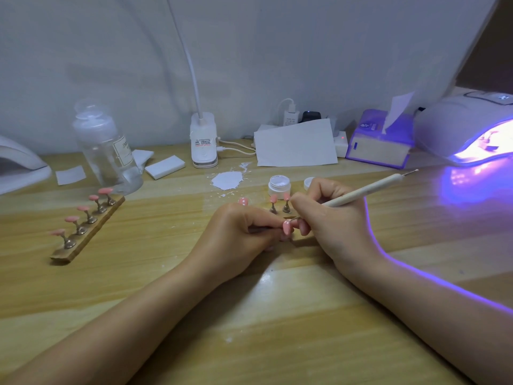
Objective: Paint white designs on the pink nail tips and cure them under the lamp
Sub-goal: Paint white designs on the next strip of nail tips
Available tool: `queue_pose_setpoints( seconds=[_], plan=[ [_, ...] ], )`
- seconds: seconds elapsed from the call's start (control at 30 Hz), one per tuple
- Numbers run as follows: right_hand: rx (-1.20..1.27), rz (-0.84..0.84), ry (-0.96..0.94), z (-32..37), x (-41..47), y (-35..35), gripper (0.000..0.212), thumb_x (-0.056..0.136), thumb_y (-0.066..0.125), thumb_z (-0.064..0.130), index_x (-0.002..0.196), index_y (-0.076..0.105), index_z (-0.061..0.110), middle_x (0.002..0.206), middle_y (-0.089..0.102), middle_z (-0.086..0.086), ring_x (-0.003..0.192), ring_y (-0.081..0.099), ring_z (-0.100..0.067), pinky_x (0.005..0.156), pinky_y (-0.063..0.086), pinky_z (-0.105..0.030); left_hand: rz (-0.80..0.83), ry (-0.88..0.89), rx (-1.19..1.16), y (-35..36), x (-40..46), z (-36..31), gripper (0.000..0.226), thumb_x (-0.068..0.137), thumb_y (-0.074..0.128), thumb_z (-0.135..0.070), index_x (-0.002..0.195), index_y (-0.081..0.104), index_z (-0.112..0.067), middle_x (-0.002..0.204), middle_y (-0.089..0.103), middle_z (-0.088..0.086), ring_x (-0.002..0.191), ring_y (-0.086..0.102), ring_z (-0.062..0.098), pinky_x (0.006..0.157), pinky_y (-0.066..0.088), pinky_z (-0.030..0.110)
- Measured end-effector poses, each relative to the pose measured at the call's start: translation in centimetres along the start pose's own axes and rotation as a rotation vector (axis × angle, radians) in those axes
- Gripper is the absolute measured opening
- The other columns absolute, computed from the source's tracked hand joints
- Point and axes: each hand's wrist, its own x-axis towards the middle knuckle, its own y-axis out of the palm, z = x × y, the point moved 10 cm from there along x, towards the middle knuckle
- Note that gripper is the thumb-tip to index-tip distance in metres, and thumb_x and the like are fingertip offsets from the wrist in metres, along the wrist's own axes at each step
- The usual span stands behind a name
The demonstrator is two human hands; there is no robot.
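- Head view: both hands meet at desk centre, fingers curled, touching each other.
- left hand (pixel 244 229) pinches a pink nail tip (pixel 286 227) between thumb and fingertips; what the tip is mounted on is hidden by the fingers.
- right hand (pixel 327 215) grips a white dotting pen (pixel 361 193) like a pencil, shaft slanting up toward 2 o'clock, its fine end touching or just above the held tip; cannot tell which.
- Just beyond the hands at 12 o'clock: two pink tips on metal stands (pixel 280 204), upright, side by side.
- One more pink tip with white dots (pixel 243 201) sits just beside them, toward 11 o'clock of the hands.
- Open white gel pot (pixel 279 185) behind the stands, its lid (pixel 308 183) beside it, partly hidden by the right hand.
- White paint blob (pixel 226 180) smeared on the desk (pixel 166 273) at 12 o'clock, splatters around it.
- Wooden holder strip (pixel 88 232) at 9 o'clock, well apart from the hands, carrying five pink tips on stands, plain as far as visible.
- Cure lamp (pixel 472 129) at 2 o'clock, lit purple, something inside but too blown out to tell.
- Clear pump bottle (pixel 108 148) at 10 o'clock, behind the holder strip.
- Clip lamp base (pixel 204 140) at 12 o'clock far, tissue box (pixel 380 143) left of the cure lamp, paper sheet (pixel 295 143) between them.
- Second white lamp (pixel 19 162) at the far left edge.
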Motion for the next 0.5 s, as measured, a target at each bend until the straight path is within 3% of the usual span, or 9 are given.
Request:
queue_pose_setpoints(
  seconds=[0.2,0.5],
  plan=[
    [-0.019,0.028,0.011,-0.09,-0.19,0.42,0.041,0.076,0.055,-0.008,0.045,0.034,0.010,0.029,0.037,0.008,0.026,0.040,0.000,0.035,0.032,-0.007,-0.001,-0.020,-0.020,-0.01,0.05,0.16,0.013,0.078,0.068,-0.002,0.085,0.075,-0.010,0.055,0.061,-0.020,0.048,0.050,-0.007,0.068,0.030,-0.009],
    [-0.027,0.025,0.018,-0.43,-0.06,0.38,0.043,0.076,0.056,-0.009,0.044,0.034,0.009,0.031,0.038,0.006,0.030,0.046,-0.003,0.035,0.033,-0.009,-0.004,-0.002,-0.003,0.01,0.07,-0.06,0.015,0.078,0.067,0.000,0.084,0.074,-0.011,0.049,0.057,-0.022,0.048,0.049,-0.008,0.067,0.029,-0.010]
  ],
)
